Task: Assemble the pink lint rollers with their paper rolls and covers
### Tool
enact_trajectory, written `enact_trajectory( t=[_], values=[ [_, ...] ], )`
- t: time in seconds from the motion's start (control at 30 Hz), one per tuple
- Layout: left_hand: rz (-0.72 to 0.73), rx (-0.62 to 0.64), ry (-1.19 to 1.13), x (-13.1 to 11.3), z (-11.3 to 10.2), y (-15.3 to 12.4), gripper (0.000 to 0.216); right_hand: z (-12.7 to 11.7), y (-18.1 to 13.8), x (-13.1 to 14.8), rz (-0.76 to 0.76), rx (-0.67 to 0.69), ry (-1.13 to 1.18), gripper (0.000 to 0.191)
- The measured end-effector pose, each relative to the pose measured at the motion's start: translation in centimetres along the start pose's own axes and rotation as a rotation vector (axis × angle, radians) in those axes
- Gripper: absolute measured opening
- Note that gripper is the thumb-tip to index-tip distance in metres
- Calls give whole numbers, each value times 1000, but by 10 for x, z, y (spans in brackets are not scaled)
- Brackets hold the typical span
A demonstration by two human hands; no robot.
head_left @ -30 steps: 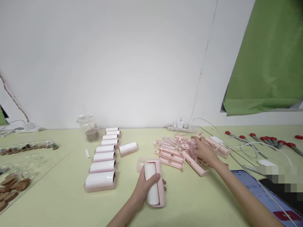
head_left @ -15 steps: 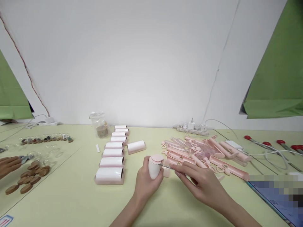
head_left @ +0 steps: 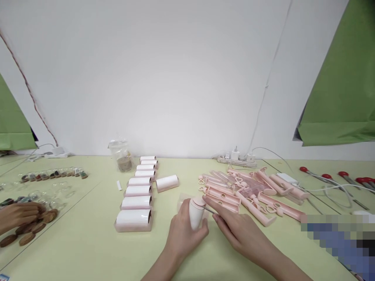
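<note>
My left hand (head_left: 182,236) is wrapped round a white cylinder (head_left: 195,215) that stands roughly upright with a pink end cap (head_left: 199,201) on top. In my right hand (head_left: 241,226) is a thin metal tool (head_left: 209,210), its tip against the cylinder just under the cap. The exact kind of tool cannot be made out. My right index finger reaches to the cap's edge. Behind my left hand, part of a clear plastic piece (head_left: 184,200) shows on the table.
White curved pieces in pinkish trays (head_left: 134,217) form a row on the left, beside a lone one (head_left: 166,182). Pink parts (head_left: 222,193) heap up on the right. Another person's hand (head_left: 22,214) is among wooden discs (head_left: 27,239). A power strip (head_left: 236,160) lies by the wall.
My right index finger has come up to the cap, and the cylinder has shifted slightly right and down. The other person's hand has moved right, over the wooden discs.
</note>
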State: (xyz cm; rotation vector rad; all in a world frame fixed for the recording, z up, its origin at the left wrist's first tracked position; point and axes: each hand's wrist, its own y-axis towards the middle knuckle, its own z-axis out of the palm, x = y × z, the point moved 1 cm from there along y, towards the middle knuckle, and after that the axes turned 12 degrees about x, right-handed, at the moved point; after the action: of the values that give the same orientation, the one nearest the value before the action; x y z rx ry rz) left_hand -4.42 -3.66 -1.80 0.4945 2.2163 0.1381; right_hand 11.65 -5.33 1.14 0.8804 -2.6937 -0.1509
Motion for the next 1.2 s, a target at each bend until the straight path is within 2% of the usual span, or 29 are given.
enact_trajectory(
  t=[0.13,0.27,0.47,0.6,0.77,0.93,1.07,1.2],
  values=[
    [102,-80,-61,0,-1,2,21,15,2,-5,-54,-8,18,46],
    [90,-115,-131,-1,0,4,19,22,3,-3,-68,-117,61,49],
    [3,-230,-183,-13,6,15,17,9,4,-5,-84,-235,-7,49],
    [22,-294,-138,-25,7,28,18,-2,3,-11,-21,-289,-44,48],
    [12,-305,-194,-38,12,40,21,-8,3,-18,49,-321,-12,46],
    [-72,-309,-474,-47,20,48,32,-9,6,-22,149,-322,135,45],
    [-103,-257,-587,-40,23,54,36,-12,6,-33,201,-286,50,42],
    [-203,-221,-780,-24,26,58,36,-9,6,-46,235,-246,11,37]
  ],
)
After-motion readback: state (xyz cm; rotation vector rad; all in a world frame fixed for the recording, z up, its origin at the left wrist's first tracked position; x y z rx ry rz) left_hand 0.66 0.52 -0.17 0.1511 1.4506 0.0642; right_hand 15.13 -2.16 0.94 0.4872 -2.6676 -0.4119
